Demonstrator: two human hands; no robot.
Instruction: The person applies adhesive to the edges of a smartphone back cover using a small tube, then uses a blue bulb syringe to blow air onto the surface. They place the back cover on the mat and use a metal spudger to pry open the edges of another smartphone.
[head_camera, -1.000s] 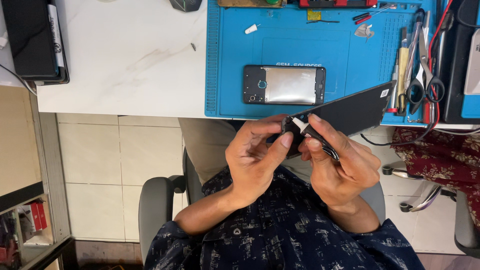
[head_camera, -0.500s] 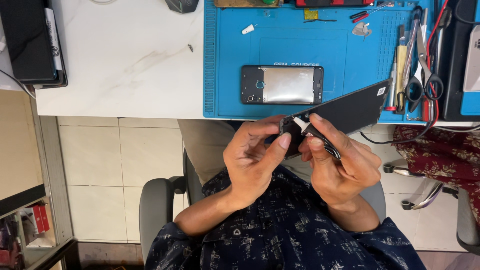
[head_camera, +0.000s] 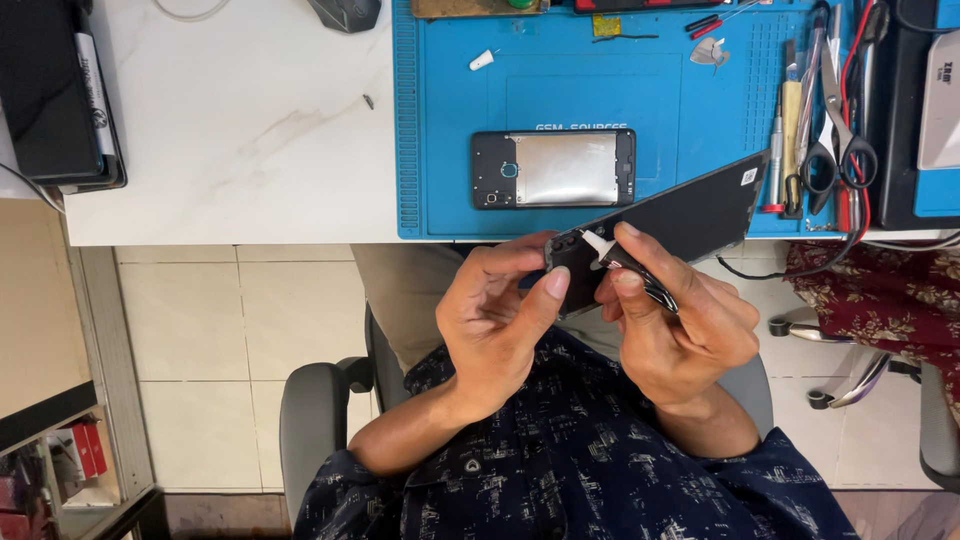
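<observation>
From the head camera, looking straight down, the left hand (head_camera: 500, 320) gripped the near corner of a dark phone panel (head_camera: 680, 222), thumb raised against its edge and fingers curled behind it, so that the panel slanted up and away over the person's lap toward the counter (head_camera: 240, 130). The right hand (head_camera: 680, 325) was closed around a small tube with a white nozzle (head_camera: 612, 255), pinched between thumb and forefinger, its tip touching the panel near the corner held by the left hand. Both hands sat just below the counter's front edge, above a dark patterned shirt (head_camera: 580, 460) and the chair (head_camera: 320, 410). On the counter lay a blue work mat (head_camera: 450, 150), and on it, just beyond the hands, an opened phone body (head_camera: 553, 168) lay flat with its silvery inner plate facing up. Along the mat's right side stood scissors (head_camera: 835, 110) and slim hand tools (head_camera: 790, 130), close together. A black device (head_camera: 50, 90) rested at the counter's far left, well apart from the mat.
</observation>
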